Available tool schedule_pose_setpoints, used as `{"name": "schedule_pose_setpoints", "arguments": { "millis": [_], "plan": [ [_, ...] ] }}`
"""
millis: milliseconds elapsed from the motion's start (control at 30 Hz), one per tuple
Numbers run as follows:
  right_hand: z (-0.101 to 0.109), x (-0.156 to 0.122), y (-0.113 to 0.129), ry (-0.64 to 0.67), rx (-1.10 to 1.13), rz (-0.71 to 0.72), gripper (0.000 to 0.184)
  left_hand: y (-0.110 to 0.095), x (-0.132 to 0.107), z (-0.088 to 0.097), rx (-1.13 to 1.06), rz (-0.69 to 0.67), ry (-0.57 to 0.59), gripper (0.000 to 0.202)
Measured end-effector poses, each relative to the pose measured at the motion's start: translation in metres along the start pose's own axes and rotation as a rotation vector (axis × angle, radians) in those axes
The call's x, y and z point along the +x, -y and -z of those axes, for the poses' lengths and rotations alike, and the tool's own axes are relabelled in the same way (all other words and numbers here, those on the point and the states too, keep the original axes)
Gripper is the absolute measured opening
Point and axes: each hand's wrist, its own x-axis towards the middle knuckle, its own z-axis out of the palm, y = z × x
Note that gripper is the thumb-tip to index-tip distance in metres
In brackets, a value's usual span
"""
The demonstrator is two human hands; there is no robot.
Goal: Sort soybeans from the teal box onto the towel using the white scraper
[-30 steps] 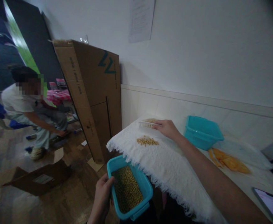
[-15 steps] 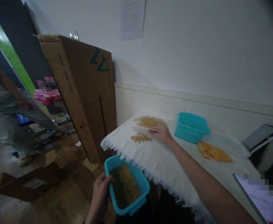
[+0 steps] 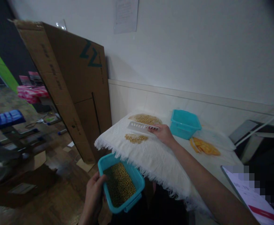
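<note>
Two heaps of small, round tan beans [image 3: 136, 138] lay on a white fringed cloth [image 3: 151, 156] over a white table [image 3: 213, 164]. Between them was a slotted white plastic strip [image 3: 137, 126], pinched in the right hand [image 3: 163, 134]. The left hand [image 3: 93, 189] gripped the rim of a turquoise rectangular plastic bin [image 3: 136, 177] holding more beans, just below the fringe. Another turquoise plastic bin [image 3: 185, 126] stood near the white wall [image 3: 186, 56]. Leftward, a tall brown cardboard box [image 3: 80, 84] stood on the brown wood-look floor [image 3: 69, 193].
</note>
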Motion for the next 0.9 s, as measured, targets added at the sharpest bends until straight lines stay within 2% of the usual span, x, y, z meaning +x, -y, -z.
{"name": "schedule_pose_setpoints", "arguments": {
  "millis": [133,233,333,467,567,733,900],
  "plan": [
    [-0.002,-0.005,0.009,0.054,-0.029,0.031,0.013,0.0,-0.001,-0.001,0.001,0.007,-0.017,0.02],
    [0.003,-0.01,0.02,0.066,-0.025,0.042,0.013,0.0,0.0,-0.002,-0.007,0.022,-0.014,0.023],
    [0.018,-0.023,0.032,-0.032,-0.136,0.028,0.015,-0.003,-0.002,-0.003,-0.007,0.029,-0.023,0.027],
    [0.034,-0.054,0.044,-0.196,-0.427,0.011,0.019,-0.006,-0.006,-0.005,-0.002,0.031,-0.01,0.026],
    [0.036,-0.078,0.047,-0.226,-0.564,0.0,0.021,-0.005,-0.007,-0.005,-0.009,0.03,-0.024,0.025],
    [0.032,-0.093,0.048,-0.161,-0.57,0.003,0.021,-0.004,-0.007,-0.007,0.008,0.031,-0.015,0.027],
    [0.032,-0.099,0.059,-0.151,-0.511,0.026,0.024,-0.007,-0.011,-0.011,0.005,0.034,-0.011,0.026]
  ]
}}
